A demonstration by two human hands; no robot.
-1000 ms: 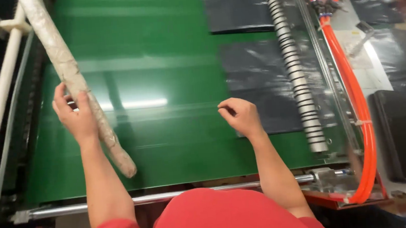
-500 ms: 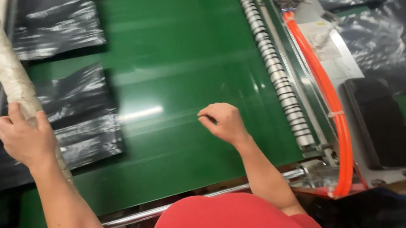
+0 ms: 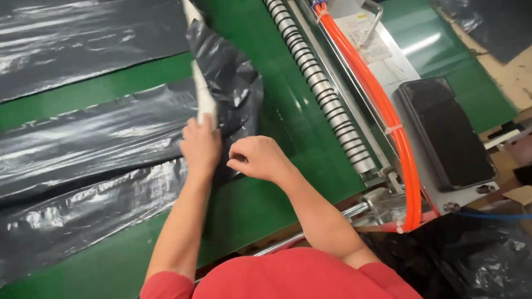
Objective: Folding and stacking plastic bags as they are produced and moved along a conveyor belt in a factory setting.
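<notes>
The white rod [image 3: 202, 94] stands tilted over the green surface [image 3: 288, 103], a black plastic sheet [image 3: 228, 76] draped around its upper length. The left hand [image 3: 199, 147] is closed around the rod's lower end; the right hand [image 3: 259, 159] hovers just beside it, fingers loosely curled and holding nothing. Doing this well probably means keeping the rod steady so the film gathers evenly, clear of the coiled roller [image 3: 317, 82].

Centre of frame: left hand [image 3: 200, 147] gripping the lower end of a white wrapped roll [image 3: 202, 97], over which a black plastic sheet [image 3: 230, 82] drapes. Right hand [image 3: 258, 158] loosely curled just beside it, above the green conveyor belt [image 3: 289, 122]. Right of frame: ribbed roller [image 3: 317, 82] and orange hoses [image 3: 372, 90].
</notes>
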